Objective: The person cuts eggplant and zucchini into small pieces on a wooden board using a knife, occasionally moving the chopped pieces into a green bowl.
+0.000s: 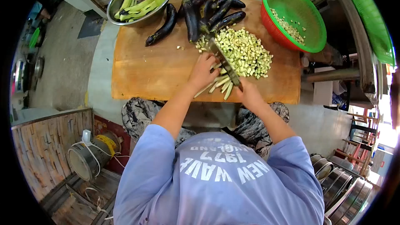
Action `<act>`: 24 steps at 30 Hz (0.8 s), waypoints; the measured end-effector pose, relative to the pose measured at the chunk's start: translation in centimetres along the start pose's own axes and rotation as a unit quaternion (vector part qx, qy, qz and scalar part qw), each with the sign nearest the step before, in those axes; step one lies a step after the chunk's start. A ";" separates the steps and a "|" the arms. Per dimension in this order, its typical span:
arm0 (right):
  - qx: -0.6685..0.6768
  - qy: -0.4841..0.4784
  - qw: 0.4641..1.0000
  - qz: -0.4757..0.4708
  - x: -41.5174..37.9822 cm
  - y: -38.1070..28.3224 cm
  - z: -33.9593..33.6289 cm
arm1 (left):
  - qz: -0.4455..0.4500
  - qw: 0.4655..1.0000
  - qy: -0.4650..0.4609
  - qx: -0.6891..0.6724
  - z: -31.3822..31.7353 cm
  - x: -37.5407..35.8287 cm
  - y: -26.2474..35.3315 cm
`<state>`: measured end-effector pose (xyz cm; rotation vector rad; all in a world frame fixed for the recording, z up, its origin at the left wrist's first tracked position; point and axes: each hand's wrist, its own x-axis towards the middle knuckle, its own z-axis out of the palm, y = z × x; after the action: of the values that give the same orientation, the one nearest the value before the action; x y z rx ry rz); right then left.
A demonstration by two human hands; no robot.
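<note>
Left hand (203, 71) is pressing down on a bundle of pale strips (219, 84), fingers curled over them, pinning them to the board (146, 66). Right hand (248, 93) is gripping the knife (225, 63) handle, fist closed; handle itself is hidden inside the hand. Blade is long, dark and flat, running diagonally up-left from the right hand, lying across the strips just beside the left fingertips.

Board is a thick wooden slab, rectangular, orange-brown with a worn, pale-streaked face. Left half of it is lying bare, so there is open room there; near edge is sitting just in front of the person's knees. Strips are poking past the hands toward that near edge.

Dice pile (243, 52) is sitting right of the blade: small pale-green cubes, loosely heaped, spreading toward the board's right edge. Whole eggplants (208, 10) are lying at the far edge, glossy, dark purple, long and curved; one eggplant (163, 28) is lying apart to the left.

Steel bowl (121, 0), round and shiny, is holding peeled green pieces (143, 2); top of it is cut off by the frame. Plastic basket (310, 21), red outside, green mesh inside, is overlapping the board's far right corner with a thin scatter of cubes in it.

Surface (102, 58) under the board is grey and smooth. Right side is crowded with metal tubing, hard to make out through lens distortion
</note>
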<state>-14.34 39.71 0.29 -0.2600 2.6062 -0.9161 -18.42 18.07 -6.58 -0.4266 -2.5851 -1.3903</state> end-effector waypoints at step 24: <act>0.019 0.017 1.000 -0.007 -2.1 -1.1 -1.2 | -0.014 0.999 0.003 -0.031 -0.7 -0.6 -0.8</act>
<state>-12.82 40.13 2.39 -0.2539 2.6187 -0.9806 -18.09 16.96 -7.06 -0.3971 -2.5580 -1.4814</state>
